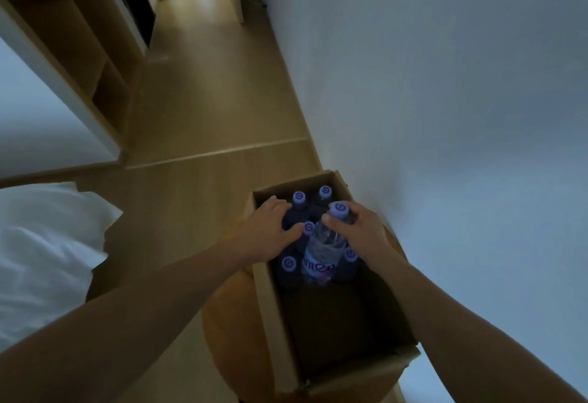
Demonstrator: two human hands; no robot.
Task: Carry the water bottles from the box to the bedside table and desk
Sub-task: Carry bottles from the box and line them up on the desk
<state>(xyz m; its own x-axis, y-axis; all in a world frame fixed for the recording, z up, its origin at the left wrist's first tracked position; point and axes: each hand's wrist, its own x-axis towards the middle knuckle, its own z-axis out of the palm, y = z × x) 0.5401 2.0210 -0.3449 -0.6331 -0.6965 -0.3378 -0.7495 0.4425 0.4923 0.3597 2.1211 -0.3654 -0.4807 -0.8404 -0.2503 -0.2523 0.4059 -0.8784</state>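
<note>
An open cardboard box [276,316] sits on a round wooden table beside the wall. Several water bottles with purple caps stand in its far half. My right hand [356,227] grips the neck of one clear bottle [323,253] with a purple label, lifted partly above the others. My left hand [270,230] reaches into the box and rests with spread fingers on another bottle [299,199] whose cap shows just past my fingertips. The near half of the box looks dark and holds no bottles that I can see.
The round wooden table [229,323] carries the box. A bed with a white pillow [47,243] lies at the left. A white wall [445,116] runs along the right. A wooden floor corridor [206,84] leads ahead past open shelves [95,62] on the left.
</note>
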